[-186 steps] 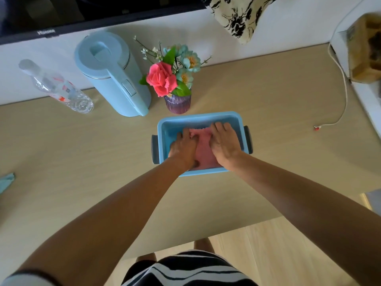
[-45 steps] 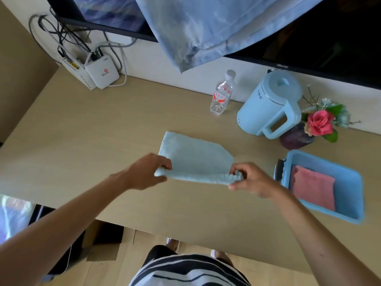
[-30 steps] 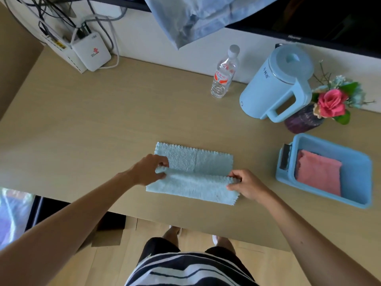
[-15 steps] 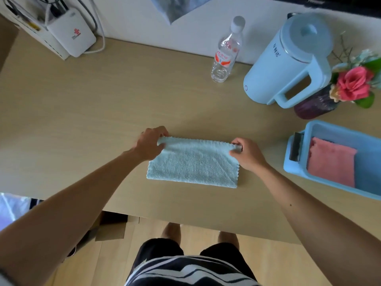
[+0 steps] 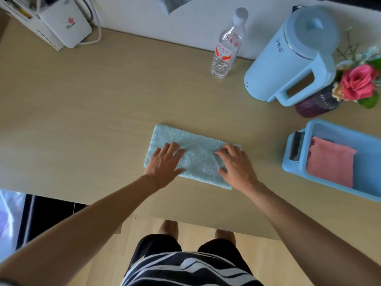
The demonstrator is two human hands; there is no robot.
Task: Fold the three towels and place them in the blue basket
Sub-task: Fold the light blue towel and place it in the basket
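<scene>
A light blue towel [image 5: 195,153], folded into a long rectangle, lies flat on the wooden table [image 5: 92,112] in front of me. My left hand [image 5: 165,164] rests palm down on its left part, fingers spread. My right hand [image 5: 235,164] lies on its right end with fingers slightly bent, pressing the cloth. To the right stands the blue basket [image 5: 296,172] with a folded pink towel [image 5: 329,162] inside. No third towel is in view.
A blue kettle [image 5: 292,58], a water bottle [image 5: 226,46] and a purple vase with flowers [image 5: 354,85] stand along the back right. A white router [image 5: 66,23] with cables sits at the back left. The table's front edge runs just below my forearms.
I brought the near edge of the blue towel over to the far edge, folding it in half. Both hands let go of the corners and now lie flat on top.
</scene>
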